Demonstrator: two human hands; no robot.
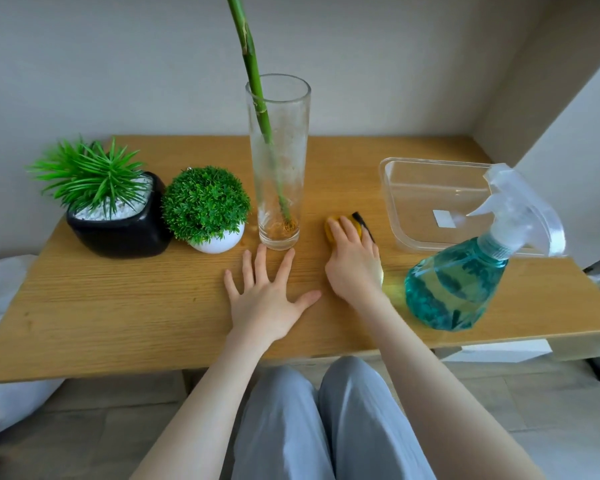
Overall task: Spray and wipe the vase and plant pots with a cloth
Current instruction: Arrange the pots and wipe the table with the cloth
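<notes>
On the wooden table (118,306) I count one tall glass vase (279,188), two plant pots, one spray bottle, one clear tray and one cloth. The vase stands upright near the middle with a single green stem (253,81) leaning out of its mouth to the left. To its left sit the two pots, touching or nearly so: a round white pot (219,242) under a ball of small green leaves, just beside the vase, and further left a black pot (118,233) with spiky green leaves and white pebbles. On the right, the spray bottle (454,285) holds blue-green liquid and stands near the table's front edge, its clear trigger head overlapping the clear plastic tray (413,181) behind it from this angle. The tray has a small white label on its bottom.

There are two bare hands. The left hand (267,299) lies flat on the tabletop, fingers straight and spread wide, its fingertips just in front of the vase's base and holding nothing. The right hand (354,265) reaches forward with its fingers curled down over the cloth (343,226), a small yellow bundle with a dark edge, lying on the table between the vase and the tray. Whether the fingers have truly closed on it or only rest over it, I cannot tell. Grey trouser legs (309,427) show below the table edge.
</notes>
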